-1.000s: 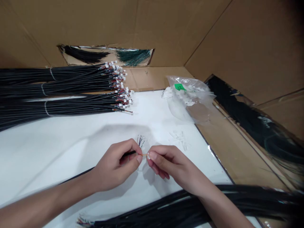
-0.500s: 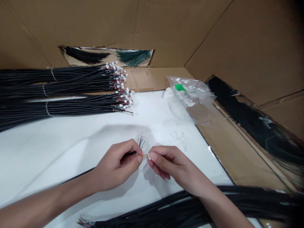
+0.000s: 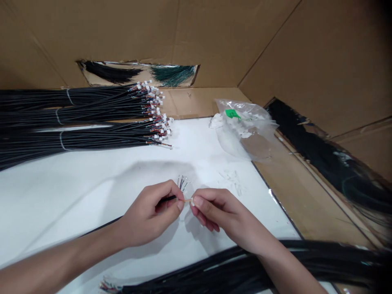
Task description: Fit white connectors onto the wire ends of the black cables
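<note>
My left hand (image 3: 157, 208) is closed on a black cable (image 3: 107, 223), with thumb and forefinger pinching one thin orange wire (image 3: 187, 200) from its end. Several other thin wires (image 3: 183, 183) with bare metal tips fan out behind the fingertips. Between the thumb and fingers of my right hand (image 3: 216, 208) is a small white connector (image 3: 192, 201), mostly hidden by the fingers. The orange wire runs straight from my left fingertips to the connector. Whether its tip sits inside the housing, I cannot tell.
Tied bundles of black cables (image 3: 92, 139) with white connectors lie at the back left. A clear plastic bag (image 3: 260, 122) lies at the back right, with small loose white pieces (image 3: 231, 179) nearer. A thick black cable bundle (image 3: 196, 269) crosses the front. Cardboard walls (image 3: 214, 41) enclose the table.
</note>
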A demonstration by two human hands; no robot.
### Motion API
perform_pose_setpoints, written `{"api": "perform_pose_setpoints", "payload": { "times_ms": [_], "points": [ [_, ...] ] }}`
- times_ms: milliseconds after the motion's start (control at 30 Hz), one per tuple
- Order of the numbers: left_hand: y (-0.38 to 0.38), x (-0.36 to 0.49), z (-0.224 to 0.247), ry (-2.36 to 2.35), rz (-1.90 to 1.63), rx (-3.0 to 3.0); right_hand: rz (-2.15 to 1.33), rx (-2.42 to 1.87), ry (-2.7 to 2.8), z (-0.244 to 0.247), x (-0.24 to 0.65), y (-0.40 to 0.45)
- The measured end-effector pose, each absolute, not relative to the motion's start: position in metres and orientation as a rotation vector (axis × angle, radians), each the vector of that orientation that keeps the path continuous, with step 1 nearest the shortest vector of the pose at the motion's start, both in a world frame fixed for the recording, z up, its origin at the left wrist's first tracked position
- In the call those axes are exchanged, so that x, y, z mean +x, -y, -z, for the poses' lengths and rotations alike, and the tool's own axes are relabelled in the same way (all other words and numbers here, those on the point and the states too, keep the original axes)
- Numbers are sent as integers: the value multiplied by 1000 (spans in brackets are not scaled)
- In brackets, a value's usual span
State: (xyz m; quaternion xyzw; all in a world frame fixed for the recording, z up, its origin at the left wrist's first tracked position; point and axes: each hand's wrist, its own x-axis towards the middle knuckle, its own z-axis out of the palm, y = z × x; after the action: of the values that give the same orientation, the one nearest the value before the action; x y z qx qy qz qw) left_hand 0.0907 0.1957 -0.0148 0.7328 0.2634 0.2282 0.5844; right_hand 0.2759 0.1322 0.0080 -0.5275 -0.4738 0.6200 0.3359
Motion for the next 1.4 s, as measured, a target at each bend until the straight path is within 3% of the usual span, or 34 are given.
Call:
{"api": "perform_pose_setpoints", "payload": {
  "times_ms": [1400],
  "points": [
    [-195,89,14,-602,-523,1705,-1592,-1426,1239,-11,275,-132]
  ]
}}
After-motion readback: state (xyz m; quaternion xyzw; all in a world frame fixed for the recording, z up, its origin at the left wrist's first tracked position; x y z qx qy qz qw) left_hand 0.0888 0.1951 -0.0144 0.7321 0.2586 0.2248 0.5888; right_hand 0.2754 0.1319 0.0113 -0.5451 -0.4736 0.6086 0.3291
